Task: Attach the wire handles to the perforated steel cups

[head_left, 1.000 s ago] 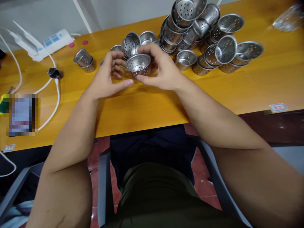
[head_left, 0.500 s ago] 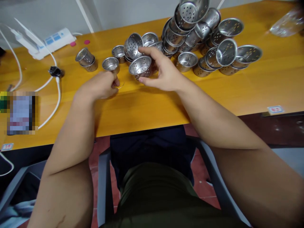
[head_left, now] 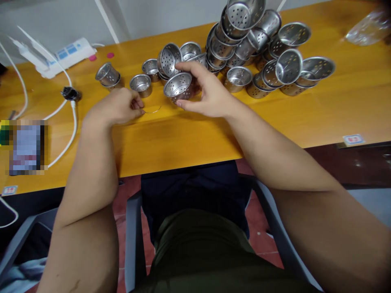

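My right hand (head_left: 209, 89) is wrapped round a perforated metal cup (head_left: 179, 86), thumb low on its near side and index finger over the back, its mouth tilted toward me. To the left, the fingertips of my left hand (head_left: 117, 106) are pinched at one end of a thin, curved wire (head_left: 153, 112). Just beyond that hand stands a small perforated cup (head_left: 141, 84). Behind the held cup, another perforated cup (head_left: 170, 60) leans with its opening facing me, resting on other cups.
Several stacked perforated cups (head_left: 224, 47) crowd the back right, with more tilted cups (head_left: 288, 67) farther right. Two nested cups (head_left: 107, 74) stand at left near a white power strip (head_left: 65, 55), cables and a blurred phone (head_left: 27, 146). A clear plastic bag (head_left: 365, 30) lies far right.
My left hand has moved left, drawing away from the held cup, and more of the wire shows. My right hand keeps its hold on the cup, nearly still.
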{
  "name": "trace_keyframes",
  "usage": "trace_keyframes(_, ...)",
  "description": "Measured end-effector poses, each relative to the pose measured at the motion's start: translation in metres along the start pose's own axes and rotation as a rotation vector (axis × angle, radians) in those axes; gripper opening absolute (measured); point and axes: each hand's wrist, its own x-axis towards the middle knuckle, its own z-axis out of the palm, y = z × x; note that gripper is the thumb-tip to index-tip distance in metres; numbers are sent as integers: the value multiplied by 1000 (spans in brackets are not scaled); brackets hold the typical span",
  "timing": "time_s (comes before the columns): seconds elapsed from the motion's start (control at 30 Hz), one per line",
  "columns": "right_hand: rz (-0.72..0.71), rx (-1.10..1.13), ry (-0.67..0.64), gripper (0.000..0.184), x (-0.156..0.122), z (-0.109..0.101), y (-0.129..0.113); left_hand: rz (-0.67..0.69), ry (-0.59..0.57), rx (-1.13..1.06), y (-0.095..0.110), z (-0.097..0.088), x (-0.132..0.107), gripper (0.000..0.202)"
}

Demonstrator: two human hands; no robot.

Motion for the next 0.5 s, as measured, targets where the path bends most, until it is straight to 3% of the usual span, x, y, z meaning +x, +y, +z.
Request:
trace_keyframes(0.23,23,-13,-24,86,1,-2,-8,56,-41,69,21,10,6,19)
trace_keyframes(0.5,89,-46,-70,98,1,-1,-13,10,-115,335,52,22,10,23)
